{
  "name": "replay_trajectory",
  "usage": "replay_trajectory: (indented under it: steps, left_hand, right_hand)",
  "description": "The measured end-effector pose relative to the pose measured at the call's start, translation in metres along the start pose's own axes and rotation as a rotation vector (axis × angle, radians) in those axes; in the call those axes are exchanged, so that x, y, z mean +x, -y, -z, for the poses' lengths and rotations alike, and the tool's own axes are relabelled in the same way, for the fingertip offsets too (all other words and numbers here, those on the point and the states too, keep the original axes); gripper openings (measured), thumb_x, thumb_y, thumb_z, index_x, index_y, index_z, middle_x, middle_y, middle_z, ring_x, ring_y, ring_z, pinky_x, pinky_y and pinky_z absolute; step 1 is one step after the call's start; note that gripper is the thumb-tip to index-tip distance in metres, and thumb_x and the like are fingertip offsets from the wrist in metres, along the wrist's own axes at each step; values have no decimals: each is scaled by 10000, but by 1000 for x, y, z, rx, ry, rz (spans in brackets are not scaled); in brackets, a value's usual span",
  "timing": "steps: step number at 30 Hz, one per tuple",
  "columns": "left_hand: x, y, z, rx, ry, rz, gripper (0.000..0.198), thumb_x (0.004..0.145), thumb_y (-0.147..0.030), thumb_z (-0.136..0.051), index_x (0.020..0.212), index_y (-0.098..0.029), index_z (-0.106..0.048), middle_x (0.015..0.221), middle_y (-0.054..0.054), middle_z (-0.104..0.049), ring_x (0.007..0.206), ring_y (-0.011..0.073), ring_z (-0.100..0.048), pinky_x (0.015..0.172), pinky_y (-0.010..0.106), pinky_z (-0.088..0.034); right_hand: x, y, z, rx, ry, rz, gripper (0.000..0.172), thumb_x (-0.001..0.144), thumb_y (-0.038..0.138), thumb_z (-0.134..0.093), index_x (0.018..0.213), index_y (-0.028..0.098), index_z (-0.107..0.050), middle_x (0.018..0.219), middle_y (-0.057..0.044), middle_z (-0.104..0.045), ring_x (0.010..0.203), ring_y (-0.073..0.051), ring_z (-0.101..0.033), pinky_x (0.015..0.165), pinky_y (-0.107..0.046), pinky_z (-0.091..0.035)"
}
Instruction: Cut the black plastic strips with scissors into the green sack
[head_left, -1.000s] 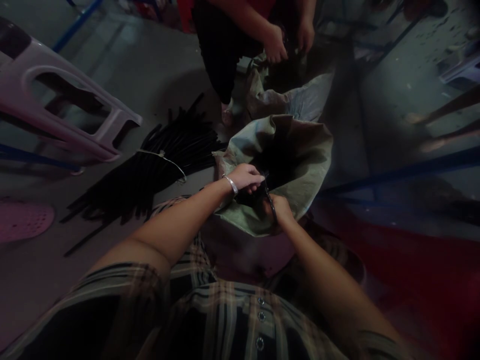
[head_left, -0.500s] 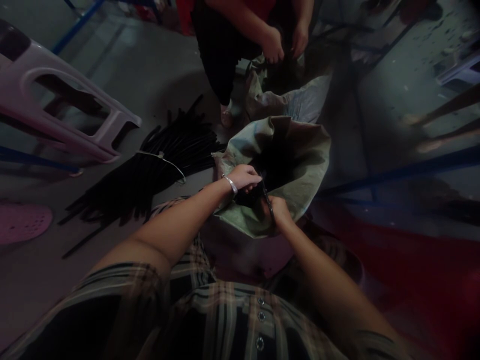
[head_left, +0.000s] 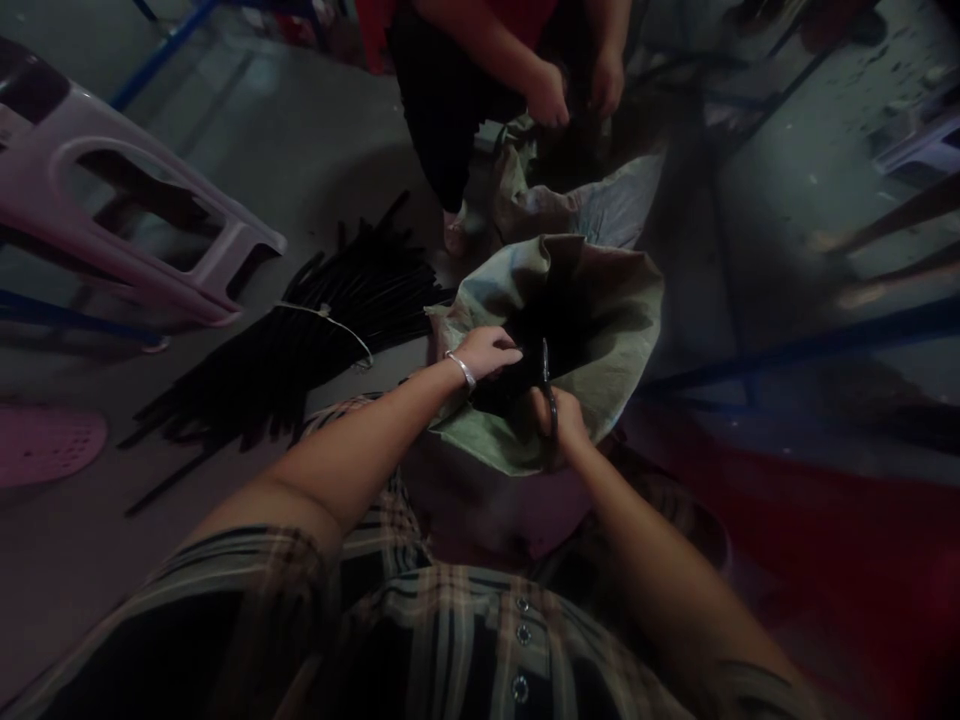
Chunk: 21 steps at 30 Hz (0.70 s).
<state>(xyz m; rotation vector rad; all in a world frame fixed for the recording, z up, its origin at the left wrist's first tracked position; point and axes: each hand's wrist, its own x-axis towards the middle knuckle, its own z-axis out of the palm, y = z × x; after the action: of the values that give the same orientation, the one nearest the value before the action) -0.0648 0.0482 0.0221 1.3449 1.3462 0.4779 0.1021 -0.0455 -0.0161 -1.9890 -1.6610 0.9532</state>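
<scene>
Person in a checked shirt (head_left: 450, 630) bends over an open grey-green sack (head_left: 622, 330) standing on the floor (head_left: 315, 150), both hands at its near rim. Left hand (head_left: 489, 352), with a silver bracelet (head_left: 462, 370) on the wrist, has its fingers curled shut on a dark bunch (head_left: 504, 392) of black stuff at the sack's mouth; it is too dim to tell just what the bunch is. Right hand (head_left: 562, 420) is just beside it, fingers closed around the handle of what looks like scissors (head_left: 547, 380), blades pointing up and away from the person into the sack opening, tip close to the left fingertips. Whether the blades are apart or together, cannot tell. The inside of the sack is black and unreadable. Left of the sack, lying on the floor, is a bundle of long black strips (head_left: 300, 350) fanned out, tied round the middle with a white cord (head_left: 330, 320), its near end touching or almost touching the sack. Further left is a pale plastic stool (head_left: 127, 250) tipped on its side, and a pink perforated seat (head_left: 45, 442) at the left edge. Beyond the sack a second sack (head_left: 607, 200) lies crumpled, and another person's hands (head_left: 549, 98) are down at its mouth. Blue bars (head_left: 810, 345) run across the right side.
</scene>
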Motion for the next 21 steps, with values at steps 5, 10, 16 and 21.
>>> replay_trajectory:
  steps: [5, 10, 16, 21]
  left_hand:
    - [-2, -9, 1, -317, 95, 100, 148, 759, -223, -632, 817, -112, -553, 588, -6, -586, 440, 69, -529, 445, 203, -465]
    - [-4, -10, -1, -515, 178, 164, 185, 777, -257, -629, 815, -100, -539, 605, 15, -604, 454, 72, -547, 465, 215, -489]
    - [-4, -7, -4, -570, 187, 153, 163, 778, -203, -625, 842, -99, -518, 620, 25, -610, 474, 92, -575, 465, 229, -502]
    - [-5, -4, -8, -536, 201, 111, 188, 753, -190, -651, 782, -110, -483, 599, 21, -613, 493, 110, -600, 468, 234, -509]
  right_hand:
    - [4, 1, 3, -33, 45, -62, 464, 834, 523, -334, 678, 155, -569, 634, -31, -590, 575, -117, -503, 542, -206, -342]
    - [2, 5, -2, -83, 152, -10, 393, 855, 470, -346, 802, 168, -591, 790, -50, -642, 686, -132, -558, 611, -204, -376]
    - [-4, 10, 0, -241, 162, 47, 364, 851, 468, -387, 964, 171, -564, 892, -66, -645, 796, -166, -585, 655, -219, -372]
    - [-6, 13, 1, -299, 178, 58, 365, 857, 476, -383, 994, 179, -545, 911, -69, -645, 801, -170, -589, 644, -220, -363]
